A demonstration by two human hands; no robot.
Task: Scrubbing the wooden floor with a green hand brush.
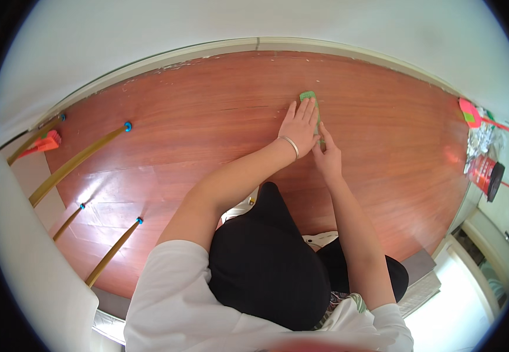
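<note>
A flat green strip (308, 94), perhaps cloth or thin sheet, lies on the reddish wood-look floor (219, 127) in front of me. My left hand (299, 123), with a bangle at its wrist, rests palm down over most of it; the far end shows past the fingertips. My right hand (329, 158) is at the strip's near end, index finger along its right edge and thumb close to my left hand. A bit of green shows between that thumb and finger. Whether they pinch it is hidden.
Gold legs with blue caps (128, 127) stand at left, near an orange brush (50, 141). A pale baseboard (193, 48) edges the floor ahead. At right are a pink item (469, 112), crumpled shiny wrapping (479, 138) and a red jar with a black lid (485, 176).
</note>
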